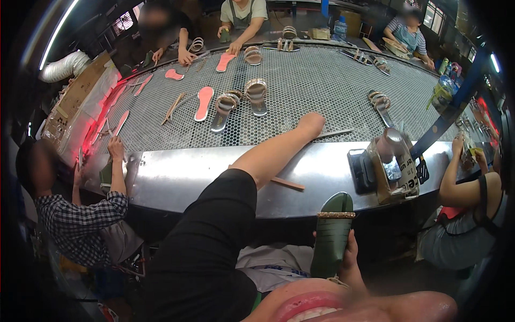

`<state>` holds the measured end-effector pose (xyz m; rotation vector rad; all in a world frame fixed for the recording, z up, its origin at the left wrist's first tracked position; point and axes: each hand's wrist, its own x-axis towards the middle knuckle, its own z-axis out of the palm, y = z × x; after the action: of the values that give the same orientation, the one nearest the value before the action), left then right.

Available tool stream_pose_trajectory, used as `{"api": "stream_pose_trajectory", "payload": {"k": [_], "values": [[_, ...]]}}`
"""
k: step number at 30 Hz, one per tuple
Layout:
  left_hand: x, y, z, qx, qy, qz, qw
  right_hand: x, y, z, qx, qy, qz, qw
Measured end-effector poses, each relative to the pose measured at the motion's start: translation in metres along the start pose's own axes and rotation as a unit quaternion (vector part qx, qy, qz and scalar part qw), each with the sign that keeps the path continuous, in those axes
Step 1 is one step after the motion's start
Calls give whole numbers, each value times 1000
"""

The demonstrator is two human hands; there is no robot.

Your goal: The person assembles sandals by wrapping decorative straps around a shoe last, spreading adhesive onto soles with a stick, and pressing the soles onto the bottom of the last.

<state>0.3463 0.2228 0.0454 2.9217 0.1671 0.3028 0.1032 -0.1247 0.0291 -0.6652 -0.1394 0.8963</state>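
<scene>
My left arm, in a black sleeve, stretches over the mesh worktop, and my left hand (312, 125) rests there, curled closed. Its fingers are turned away from view. A thin grey strip (337, 132) sticks out on its right side; whether I grip it is hidden. Close to my body, my right hand (350, 255) is closed around a green shoe last (331, 241), held upright with its sole end toward the table. A glittering rose-gold strap (336, 215) runs across the last. A brown strip (288, 184) lies on the metal edge under my left forearm.
Strapped sandals (256, 96) and pink insoles (204, 103) lie on the mesh worktop (300, 86). At its right front stand a black box (361, 170) and a taped clear container (394, 161). Co-workers sit left, right and across; one at the left (80, 220) handles a last.
</scene>
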Motion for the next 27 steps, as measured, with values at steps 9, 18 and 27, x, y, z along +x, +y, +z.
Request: {"api": "stream_pose_trajectory", "payload": {"k": [9,18,27], "values": [[-40,54,-13,-64,-16,-36,997,-24,17,0,-63,39,30,997],[-33,-3,-81,-175,150,-95,968,-24,33,6,-59,23,-4,998],[-147,-29,-164,-447,167,-23,879,8,38,-3,-52,9,7,999]]}}
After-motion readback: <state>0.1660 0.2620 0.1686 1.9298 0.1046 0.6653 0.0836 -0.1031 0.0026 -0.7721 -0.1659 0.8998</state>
